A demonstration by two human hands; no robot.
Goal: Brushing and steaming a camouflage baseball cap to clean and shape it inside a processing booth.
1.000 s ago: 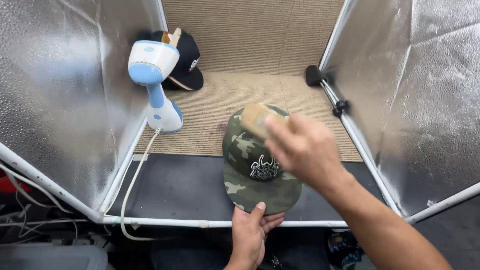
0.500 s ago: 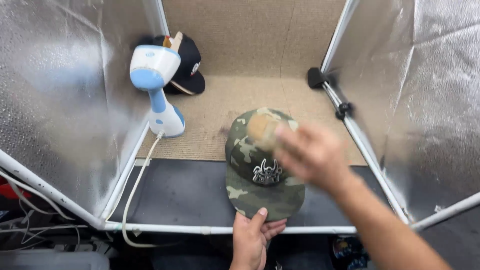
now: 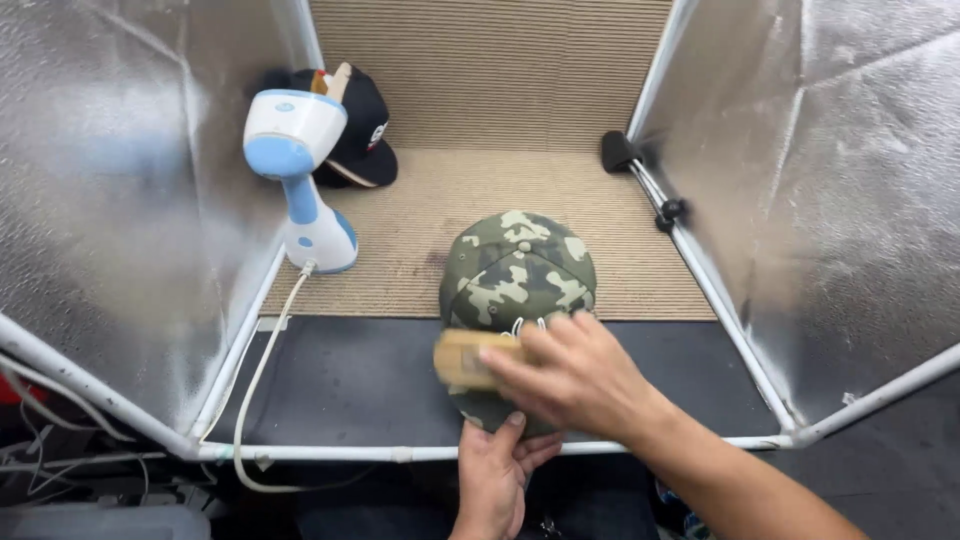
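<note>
Two caps are in view: one camouflage cap (image 3: pixel 517 268) at centre and one black cap (image 3: pixel 362 130) at 11 o'clock. There is one wooden brush (image 3: pixel 470 358), one white-and-blue handheld steamer (image 3: pixel 300 170) at 10 o'clock, and two hands.

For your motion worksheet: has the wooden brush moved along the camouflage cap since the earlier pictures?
Yes. The brush in the right hand has come from the cap's crown toward its brim, nearer the white frame bar.
</note>
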